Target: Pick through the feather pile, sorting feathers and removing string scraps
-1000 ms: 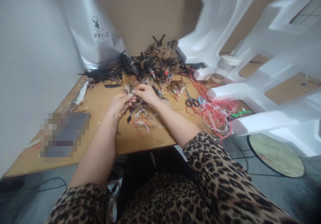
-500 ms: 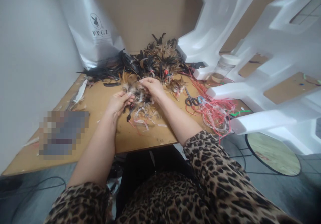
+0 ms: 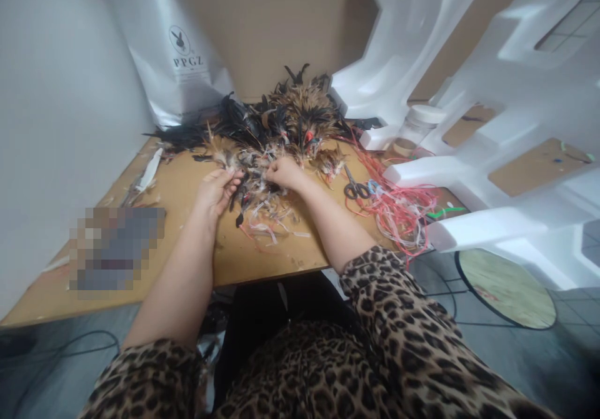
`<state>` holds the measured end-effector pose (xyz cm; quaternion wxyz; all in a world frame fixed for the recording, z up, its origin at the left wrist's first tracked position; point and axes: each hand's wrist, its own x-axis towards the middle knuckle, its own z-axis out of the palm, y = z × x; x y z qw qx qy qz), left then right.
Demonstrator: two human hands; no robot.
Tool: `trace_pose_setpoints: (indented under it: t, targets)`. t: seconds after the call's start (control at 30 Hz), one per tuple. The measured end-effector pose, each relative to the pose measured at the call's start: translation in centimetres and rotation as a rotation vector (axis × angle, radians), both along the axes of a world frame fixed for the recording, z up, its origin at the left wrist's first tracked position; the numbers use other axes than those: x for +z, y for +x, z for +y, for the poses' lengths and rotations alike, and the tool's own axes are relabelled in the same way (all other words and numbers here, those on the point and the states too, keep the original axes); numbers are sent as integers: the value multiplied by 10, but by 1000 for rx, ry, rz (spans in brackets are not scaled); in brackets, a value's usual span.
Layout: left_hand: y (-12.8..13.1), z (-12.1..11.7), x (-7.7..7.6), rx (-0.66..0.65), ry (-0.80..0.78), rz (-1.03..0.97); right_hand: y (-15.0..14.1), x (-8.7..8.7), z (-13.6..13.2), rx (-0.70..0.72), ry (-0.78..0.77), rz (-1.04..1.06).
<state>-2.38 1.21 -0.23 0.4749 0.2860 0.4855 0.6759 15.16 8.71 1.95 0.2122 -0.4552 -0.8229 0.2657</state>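
Between thumb and fingers, my left hand [image 3: 218, 189] pinches a small tuft of brown feathers [image 3: 219, 150], which fans up and away from me. My right hand [image 3: 287, 172] is closed, its fingertips down in a loose heap of feathers [image 3: 265, 201] with white and red strings in it. Whatever those fingertips grip is hidden. Behind both hands lies a large pile of black and brown feathers [image 3: 300, 103]. A small tied feather bunch [image 3: 329, 161] rests to the right of my right hand.
Dark-handled scissors [image 3: 356, 189] lie right of the hands, beside a tangle of red and white strings [image 3: 403, 209]. White moulded frames [image 3: 473, 225] and a clear jar [image 3: 419, 125] stand at the right. A silver bag [image 3: 173, 87] stands at the back left. The table's edge [image 3: 276, 274] is near me.
My left hand has moved slightly left with the brown feathers, away from the right hand. My right hand has dropped a little into the heap, its fingers more curled.
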Motion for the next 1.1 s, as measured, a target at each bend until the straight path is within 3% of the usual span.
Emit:
trace_pose_setpoints:
  t: [0.17,0.3,0.5,0.7,0.9,1.1]
  targets:
    - [2,0,0,-2,-2,2,-11,-6,-12,-96,58,-117]
    - [3,0,0,2,-8,-2,-14,-12,-7,-45,7,-58]
    - [3,-1,2,-4,-4,-48,-10,-12,3,-3,-210,367]
    - [4,-3,4,-55,-50,-119,-14,-3,-5,-3,-312,788]
    - [9,-3,4,-155,-59,-154,-26,-6,-11,24,-234,900]
    - [15,-7,9,-173,-77,-191,-35,-15,-15,103,-121,910]
